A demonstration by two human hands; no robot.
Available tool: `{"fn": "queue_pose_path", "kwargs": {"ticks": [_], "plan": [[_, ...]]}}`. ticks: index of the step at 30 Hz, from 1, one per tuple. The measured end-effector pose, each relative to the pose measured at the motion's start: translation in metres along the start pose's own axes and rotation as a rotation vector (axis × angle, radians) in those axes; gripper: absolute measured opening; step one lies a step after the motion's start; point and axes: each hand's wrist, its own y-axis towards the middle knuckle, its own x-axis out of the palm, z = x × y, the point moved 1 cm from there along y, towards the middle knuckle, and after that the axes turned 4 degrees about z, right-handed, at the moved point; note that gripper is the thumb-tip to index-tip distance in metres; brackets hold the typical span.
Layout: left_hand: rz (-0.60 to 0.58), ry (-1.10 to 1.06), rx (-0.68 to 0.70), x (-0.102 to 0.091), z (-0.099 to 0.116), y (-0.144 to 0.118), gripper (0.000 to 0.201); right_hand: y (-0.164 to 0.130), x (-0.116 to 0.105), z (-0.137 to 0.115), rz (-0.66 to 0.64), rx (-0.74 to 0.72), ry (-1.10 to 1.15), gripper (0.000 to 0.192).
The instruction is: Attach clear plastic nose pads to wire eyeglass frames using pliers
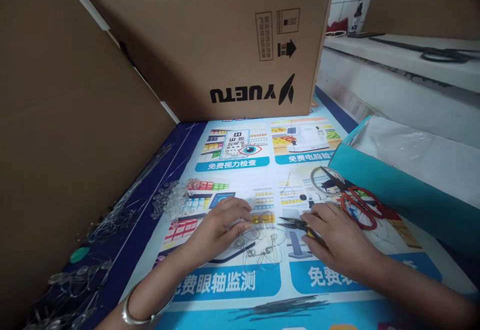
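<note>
My left hand [228, 222] is closed, thumb and fingers together at the upper left edge of a loop of thin beaded wire [268, 250]. Several clear round beads are spaced along this loop, which lies on the printed sheet. My right hand [330, 230] is wrapped around needle-nose pliers [296, 223]. Their dark jaws point left, toward the wire, without visibly touching it. Just beyond that hand lie red-handled scissors [362, 205], partly across a round clear ring [318, 180], perhaps a roll of tape or wire.
A pile of clear beads [174, 197] sits left of centre. Cut wires [281, 306] lie at the near edge. Beaded wire pieces [80, 275] line the left side. Cardboard walls [195, 35] rise behind and left; a teal box [405, 185] stands right. Large scissors [442, 55] rest on a ledge.
</note>
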Motion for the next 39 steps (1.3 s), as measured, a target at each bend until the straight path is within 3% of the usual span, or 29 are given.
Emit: {"fn": "queue_pose_path", "kwargs": {"ticks": [6,10,13,17,23,29,34,39], "plan": [[-0.162,0.124,-0.099,0.001,0.013,-0.016,0.017,0.0,0.005,0.002,-0.032,-0.027,-0.103,0.045],[-0.068,0.129,-0.25,0.005,0.01,-0.031,0.035,-0.001,0.006,0.005,-0.07,-0.092,-0.132,0.058],[0.017,0.086,-0.332,0.005,0.006,-0.039,0.024,-0.002,0.005,0.006,-0.087,-0.119,-0.134,0.062],[0.029,0.063,-0.335,0.003,0.005,-0.045,0.007,-0.004,0.002,0.004,-0.046,-0.144,-0.13,0.054],[0.007,0.07,-0.313,0.003,0.008,-0.048,0.01,0.007,-0.005,-0.013,0.1,-0.333,-0.109,0.027],[0.014,0.153,-0.289,0.008,0.01,-0.048,0.01,0.047,0.001,-0.041,-0.036,-0.505,-0.066,0.027],[0.044,0.305,-0.214,0.01,0.007,-0.047,0.013,0.075,0.009,-0.055,-0.283,-0.541,-0.044,0.026],[0.067,0.356,-0.209,0.009,0.004,-0.046,0.014,0.083,0.006,-0.059,-0.361,-0.556,-0.053,0.017]]}}
